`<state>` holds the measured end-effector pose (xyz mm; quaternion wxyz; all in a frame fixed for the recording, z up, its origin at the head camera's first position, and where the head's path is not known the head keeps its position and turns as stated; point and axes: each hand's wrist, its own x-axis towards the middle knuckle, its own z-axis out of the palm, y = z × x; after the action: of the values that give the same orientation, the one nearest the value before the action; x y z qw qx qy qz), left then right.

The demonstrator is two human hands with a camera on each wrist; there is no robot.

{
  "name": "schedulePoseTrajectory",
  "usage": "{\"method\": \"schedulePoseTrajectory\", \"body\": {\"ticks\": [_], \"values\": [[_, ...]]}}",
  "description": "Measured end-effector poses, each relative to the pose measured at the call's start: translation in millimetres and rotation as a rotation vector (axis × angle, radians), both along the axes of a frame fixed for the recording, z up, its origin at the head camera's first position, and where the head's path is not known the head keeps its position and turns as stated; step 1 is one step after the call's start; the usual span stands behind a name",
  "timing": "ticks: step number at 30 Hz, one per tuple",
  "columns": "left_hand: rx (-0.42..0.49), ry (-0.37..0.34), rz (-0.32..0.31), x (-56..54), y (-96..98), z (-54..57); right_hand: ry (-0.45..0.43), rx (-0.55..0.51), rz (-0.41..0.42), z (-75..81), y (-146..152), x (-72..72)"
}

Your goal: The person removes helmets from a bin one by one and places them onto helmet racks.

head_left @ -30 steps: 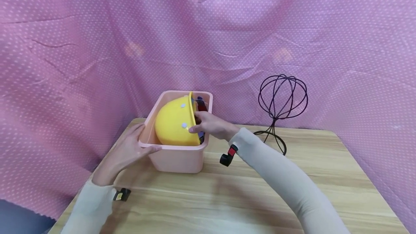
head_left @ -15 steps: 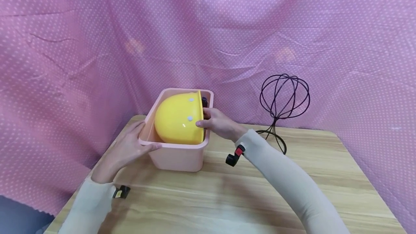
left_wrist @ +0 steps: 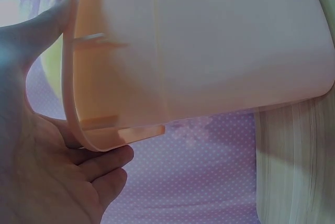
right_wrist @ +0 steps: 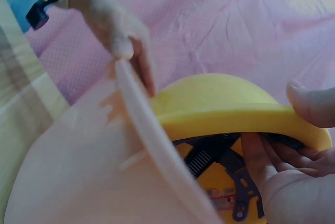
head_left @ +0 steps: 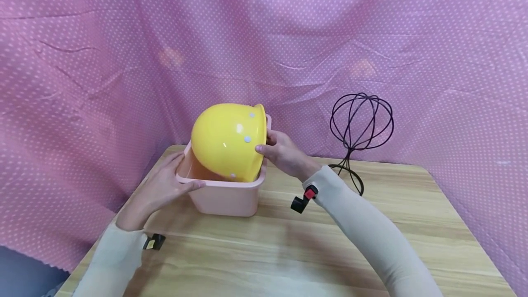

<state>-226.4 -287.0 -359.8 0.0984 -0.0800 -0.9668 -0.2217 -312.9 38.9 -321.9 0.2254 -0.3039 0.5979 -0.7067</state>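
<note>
A yellow hard hat point(head_left: 224, 139) lies on its side in the mouth of a pink plastic bin point(head_left: 224, 200), its crown to the left and partly above the rim. My right hand point(head_left: 284, 154) pinches the hat's brim, thumb outside and fingers inside the shell. In the right wrist view the hat's dark inner harness point(right_wrist: 212, 153) shows beside those fingers. My left hand point(head_left: 162, 191) grips the bin's near left corner, its thumb along the front rim. From the left wrist, the fingers point(left_wrist: 112, 161) curl under the rim of the bin.
A black wire stand point(head_left: 348, 145) with a round cage top stands at the back right of the wooden table point(head_left: 264, 255). Pink dotted cloth point(head_left: 309, 45) hangs behind and at both sides.
My right hand has raised the hard hat and shifted it slightly right, so more of it is above the bin's rim. The left hand stays on the bin's corner.
</note>
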Motion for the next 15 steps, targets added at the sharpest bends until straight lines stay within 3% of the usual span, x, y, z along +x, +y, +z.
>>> {"method": "schedulePoseTrajectory", "body": {"ticks": [15], "values": [[0.005, 0.02, -0.002, 0.4, -1.2, -0.7, 0.022, -0.356, -0.081, 45.6, 23, 23.7]]}}
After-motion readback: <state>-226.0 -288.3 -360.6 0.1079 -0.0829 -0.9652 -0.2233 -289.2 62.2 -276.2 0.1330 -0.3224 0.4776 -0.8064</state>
